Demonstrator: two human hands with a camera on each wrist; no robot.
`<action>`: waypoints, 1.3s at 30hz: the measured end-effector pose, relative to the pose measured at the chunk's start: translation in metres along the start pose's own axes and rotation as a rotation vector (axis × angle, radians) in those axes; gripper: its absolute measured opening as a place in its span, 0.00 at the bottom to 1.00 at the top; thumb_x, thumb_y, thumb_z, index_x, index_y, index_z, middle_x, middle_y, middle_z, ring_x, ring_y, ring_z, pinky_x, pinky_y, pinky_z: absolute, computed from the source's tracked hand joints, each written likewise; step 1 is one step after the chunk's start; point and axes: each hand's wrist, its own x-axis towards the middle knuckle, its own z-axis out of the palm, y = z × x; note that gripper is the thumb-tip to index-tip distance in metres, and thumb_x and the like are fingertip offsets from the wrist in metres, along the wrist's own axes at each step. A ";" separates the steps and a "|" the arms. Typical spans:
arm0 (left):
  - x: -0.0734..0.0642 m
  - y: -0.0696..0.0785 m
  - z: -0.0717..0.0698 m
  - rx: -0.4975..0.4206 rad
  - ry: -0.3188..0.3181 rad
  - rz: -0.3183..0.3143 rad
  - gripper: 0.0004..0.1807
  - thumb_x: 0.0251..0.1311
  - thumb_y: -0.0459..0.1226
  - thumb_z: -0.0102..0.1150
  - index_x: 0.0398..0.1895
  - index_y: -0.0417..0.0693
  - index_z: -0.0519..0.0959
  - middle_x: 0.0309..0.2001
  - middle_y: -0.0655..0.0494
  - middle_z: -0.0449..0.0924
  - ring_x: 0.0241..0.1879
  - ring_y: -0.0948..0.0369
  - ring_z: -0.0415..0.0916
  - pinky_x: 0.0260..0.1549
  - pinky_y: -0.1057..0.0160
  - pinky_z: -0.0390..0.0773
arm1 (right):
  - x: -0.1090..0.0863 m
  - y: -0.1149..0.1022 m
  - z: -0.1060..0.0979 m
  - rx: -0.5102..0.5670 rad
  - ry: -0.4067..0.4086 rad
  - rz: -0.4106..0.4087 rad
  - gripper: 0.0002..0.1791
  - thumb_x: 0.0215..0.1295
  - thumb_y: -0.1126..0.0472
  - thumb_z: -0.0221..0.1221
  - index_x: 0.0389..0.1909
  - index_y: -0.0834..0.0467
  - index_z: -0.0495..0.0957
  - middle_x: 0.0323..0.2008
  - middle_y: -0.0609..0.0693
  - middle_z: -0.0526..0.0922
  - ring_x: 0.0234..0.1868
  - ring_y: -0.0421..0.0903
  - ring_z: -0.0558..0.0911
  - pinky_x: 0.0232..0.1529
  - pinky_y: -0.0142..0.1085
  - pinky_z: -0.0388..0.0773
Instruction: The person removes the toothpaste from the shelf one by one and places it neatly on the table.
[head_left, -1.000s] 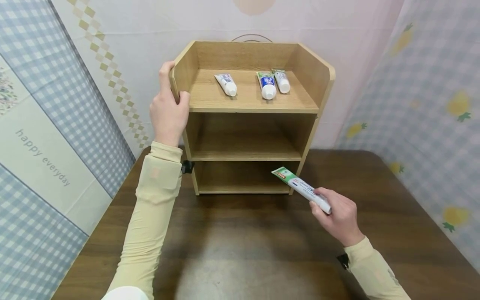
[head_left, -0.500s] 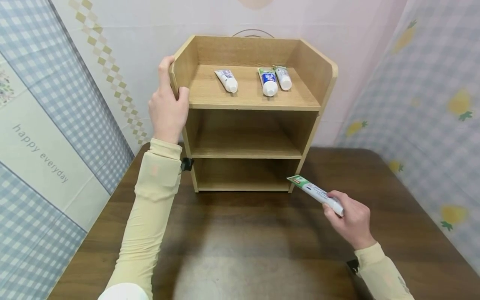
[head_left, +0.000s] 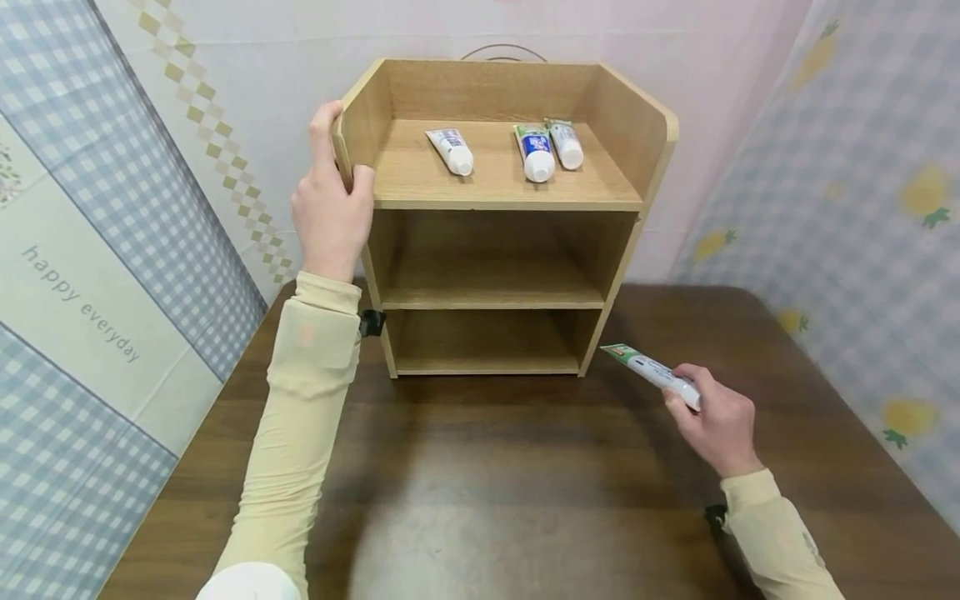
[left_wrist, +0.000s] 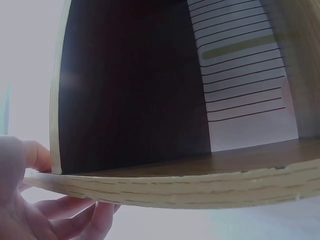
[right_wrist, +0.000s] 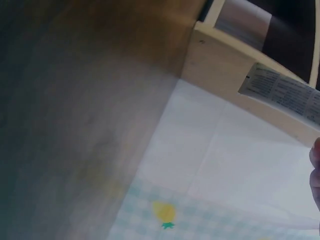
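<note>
The person's left arm [head_left: 300,433] stretches far forward, and the left hand [head_left: 332,218] holds the top left side of the wooden shelf [head_left: 495,205], fingers [head_left: 322,137] curled round its edge. The right arm [head_left: 776,533] reaches in low, and the right hand [head_left: 718,421] pinches one end of a green-and-white tube [head_left: 651,371] over the table [head_left: 465,458], right of the shelf

Dark brown wood-grain table [head_left: 465,467], light-wood shelf unit [head_left: 495,258] standing upright at its far end, top board [head_left: 495,185] carrying three tubes lying flat: white tube [head_left: 452,152] left, blue-label tube [head_left: 536,154] and grey-white tube [head_left: 567,145] side by side right.
</note>
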 end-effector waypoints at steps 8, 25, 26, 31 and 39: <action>-0.001 0.001 -0.002 -0.013 -0.008 -0.007 0.34 0.59 0.38 0.43 0.68 0.78 0.56 0.37 0.40 0.81 0.27 0.47 0.69 0.25 0.57 0.62 | 0.001 0.006 0.001 -0.080 -0.192 0.109 0.16 0.53 0.60 0.58 0.43 0.61 0.77 0.20 0.54 0.81 0.15 0.41 0.68 0.16 0.35 0.59; 0.001 0.004 -0.006 0.015 -0.038 -0.015 0.34 0.59 0.39 0.44 0.68 0.78 0.55 0.29 0.43 0.77 0.26 0.49 0.70 0.24 0.57 0.64 | 0.009 0.007 0.021 -0.071 -0.447 0.305 0.14 0.62 0.59 0.57 0.48 0.57 0.72 0.19 0.52 0.79 0.14 0.42 0.65 0.16 0.35 0.58; 0.002 0.004 -0.006 0.015 -0.033 -0.010 0.34 0.59 0.39 0.44 0.68 0.77 0.56 0.29 0.43 0.77 0.26 0.49 0.69 0.24 0.57 0.64 | 0.010 0.008 0.022 -0.071 -0.456 0.309 0.14 0.63 0.59 0.56 0.48 0.57 0.71 0.18 0.52 0.78 0.14 0.42 0.65 0.16 0.35 0.58; -0.001 0.001 -0.004 0.020 -0.018 0.014 0.33 0.58 0.38 0.45 0.68 0.74 0.57 0.30 0.42 0.78 0.25 0.47 0.69 0.24 0.56 0.63 | 0.012 0.010 0.027 -0.065 -0.536 0.339 0.13 0.63 0.59 0.55 0.48 0.58 0.71 0.17 0.52 0.78 0.13 0.43 0.65 0.16 0.35 0.58; -0.001 0.002 -0.004 0.029 -0.024 0.013 0.33 0.59 0.39 0.44 0.68 0.76 0.56 0.33 0.42 0.80 0.27 0.46 0.72 0.24 0.55 0.64 | 0.016 0.016 0.036 -0.103 -0.675 0.308 0.17 0.62 0.57 0.54 0.49 0.59 0.69 0.16 0.52 0.76 0.13 0.45 0.66 0.14 0.38 0.59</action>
